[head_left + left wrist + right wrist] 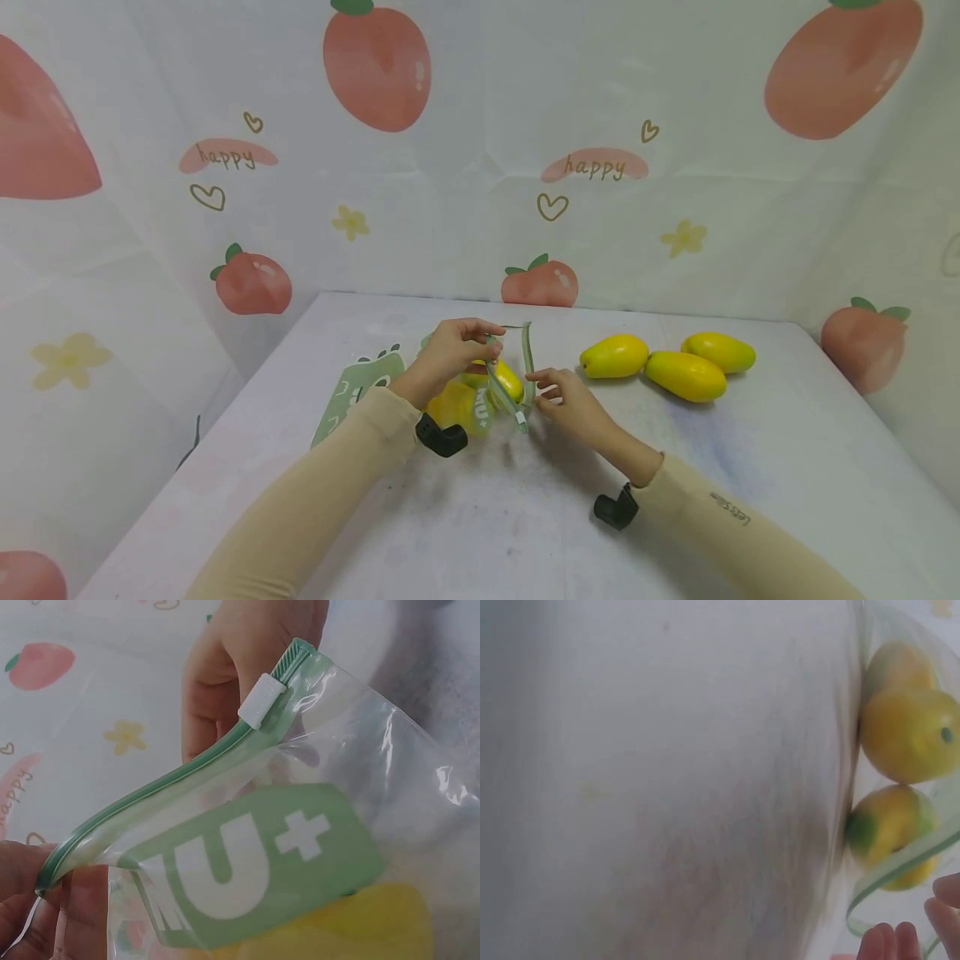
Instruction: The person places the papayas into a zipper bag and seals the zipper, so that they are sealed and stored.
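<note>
A clear zipper bag (352, 742) has a green zip rim, a white slider (262, 701) and "MU+" lettering. My left hand (457, 350) pinches one side of its rim. At the opposite side, my right hand (577, 412) holds the rim (528, 358) with its fingertips, and the mouth gapes between the hands. Inside the bag lie yellow mango-like fruits (911, 735), one of them (892, 832) with green patches. In the left wrist view, the right hand is partly hidden behind the rim near the slider.
Three more yellow fruits (686, 375) lie together on the white table (787, 467), right of the bag. A flat green printed piece (352, 396) lies left, partly behind the left forearm. A cloth with peach prints (450, 183) hangs behind the table.
</note>
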Demonstrator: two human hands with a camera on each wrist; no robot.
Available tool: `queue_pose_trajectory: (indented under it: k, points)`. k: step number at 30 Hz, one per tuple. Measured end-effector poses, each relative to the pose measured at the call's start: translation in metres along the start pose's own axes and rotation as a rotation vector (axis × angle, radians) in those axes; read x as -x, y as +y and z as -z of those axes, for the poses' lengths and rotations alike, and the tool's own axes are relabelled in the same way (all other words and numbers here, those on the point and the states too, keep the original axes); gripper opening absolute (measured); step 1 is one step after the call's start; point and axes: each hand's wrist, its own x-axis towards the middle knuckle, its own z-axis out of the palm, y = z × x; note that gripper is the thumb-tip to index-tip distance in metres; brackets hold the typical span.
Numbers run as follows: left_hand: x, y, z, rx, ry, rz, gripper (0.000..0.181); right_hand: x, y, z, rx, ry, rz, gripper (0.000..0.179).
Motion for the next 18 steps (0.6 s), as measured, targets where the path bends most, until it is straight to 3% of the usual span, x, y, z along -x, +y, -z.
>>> queue_pose_trajectory:
  k: [6, 18]
  points:
    - [0.000, 0.000, 0.000, -0.008, 0.002, 0.006, 0.029, 0.002, 0.002, 0.010, -0.010, 0.004, 0.018, 0.034]
    - [-0.002, 0.000, 0.000, 0.001, 0.002, 0.004, 0.029, 0.006, 0.005, 0.038, -0.042, 0.027, -0.048, 0.032]
